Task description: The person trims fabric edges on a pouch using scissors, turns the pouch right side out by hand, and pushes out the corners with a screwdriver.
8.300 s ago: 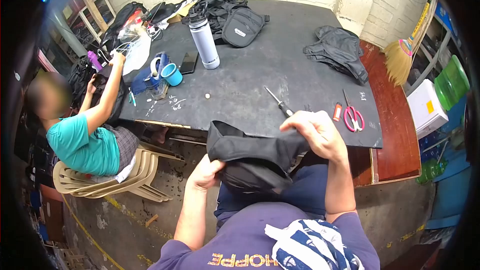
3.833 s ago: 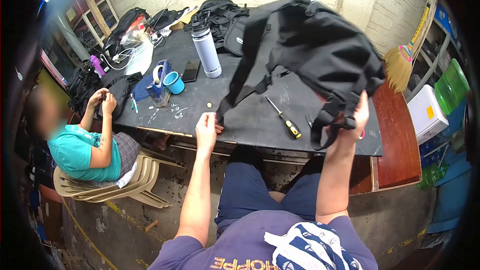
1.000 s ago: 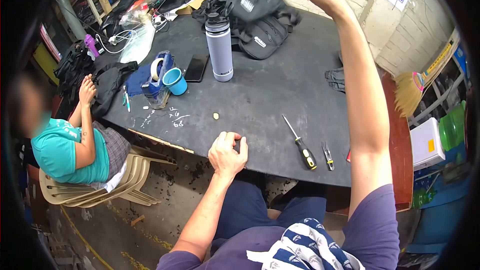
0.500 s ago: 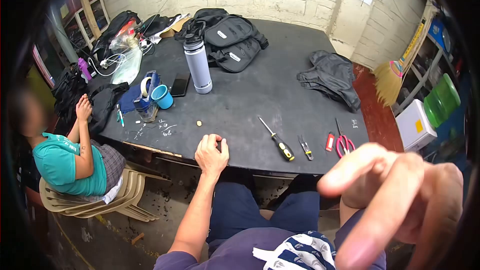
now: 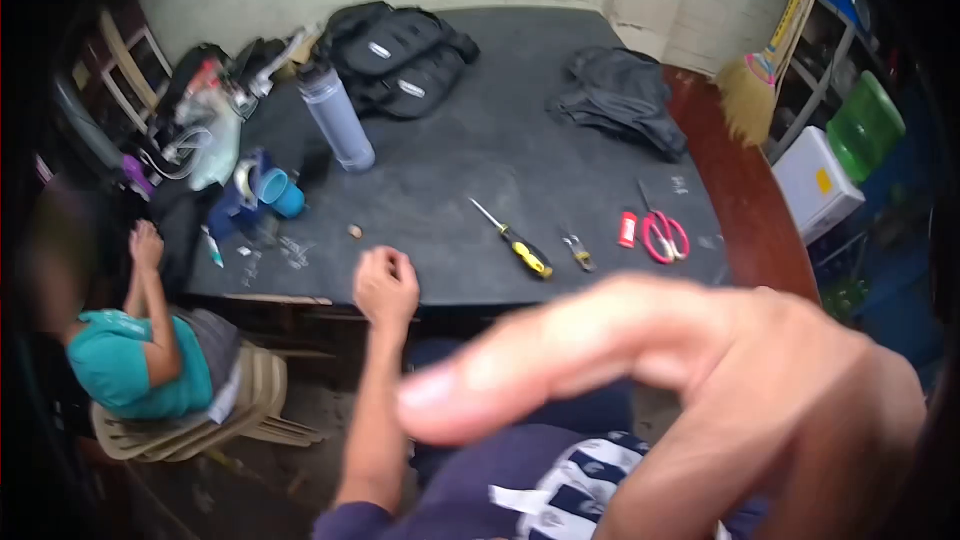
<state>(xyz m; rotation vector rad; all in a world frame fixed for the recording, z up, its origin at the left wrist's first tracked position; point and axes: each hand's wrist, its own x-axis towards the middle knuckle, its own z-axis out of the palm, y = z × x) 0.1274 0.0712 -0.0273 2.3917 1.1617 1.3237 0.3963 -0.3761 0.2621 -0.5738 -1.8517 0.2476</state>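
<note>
My left hand (image 5: 385, 288) rests at the table's near edge, its fingers loosely curled and nothing visible in them. A small tan piece (image 5: 355, 231) lies just beyond it. Very close to the camera, my right hand (image 5: 740, 380) looms large and blurred, one finger stretched out to the left and the others partly hidden. No object shows in it. Beyond that hand on the table are a yellow-and-black screwdriver (image 5: 515, 243), small pliers or nippers (image 5: 577, 250), a red-and-white item (image 5: 627, 229) and pink-handled scissors (image 5: 664, 236).
On the black table (image 5: 440, 180) stand a lavender water bottle (image 5: 338, 120) and a blue cup (image 5: 282, 194). A black backpack (image 5: 400, 65) and dark folded fabric (image 5: 625, 100) lie farther back. At left, a person in a teal shirt (image 5: 130, 360) sits on stacked plastic chairs (image 5: 265, 380).
The view has shifted, so the table's contents appear farther left and mostly higher. My right hand has swung leftward across the view, its finger now pointing left. The left hand stays at the table edge.
</note>
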